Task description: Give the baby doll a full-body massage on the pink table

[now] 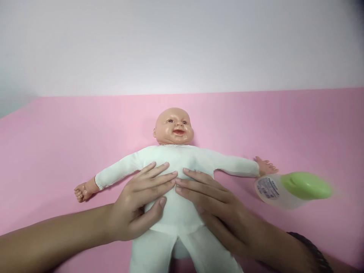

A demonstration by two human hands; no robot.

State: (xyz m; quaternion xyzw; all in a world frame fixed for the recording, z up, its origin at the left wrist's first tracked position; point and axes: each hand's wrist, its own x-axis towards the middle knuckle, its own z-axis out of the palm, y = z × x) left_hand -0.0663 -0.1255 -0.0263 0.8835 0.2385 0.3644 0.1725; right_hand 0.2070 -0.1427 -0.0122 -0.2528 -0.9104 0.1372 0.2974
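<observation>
A green-capped bottle (291,188) sits on a pink surface (71,132) before a pale wall (182,45).

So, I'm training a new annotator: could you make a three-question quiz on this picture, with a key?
1. Where do the left hand and right hand rest on the doll: (a) head, (b) torso or (c) neck?
2. True or false: the bottle has a red cap.
3. Fill in: the surface under the doll is ____ in colour.

Key: 1. b. 2. False; the cap is green. 3. Pink.
</observation>
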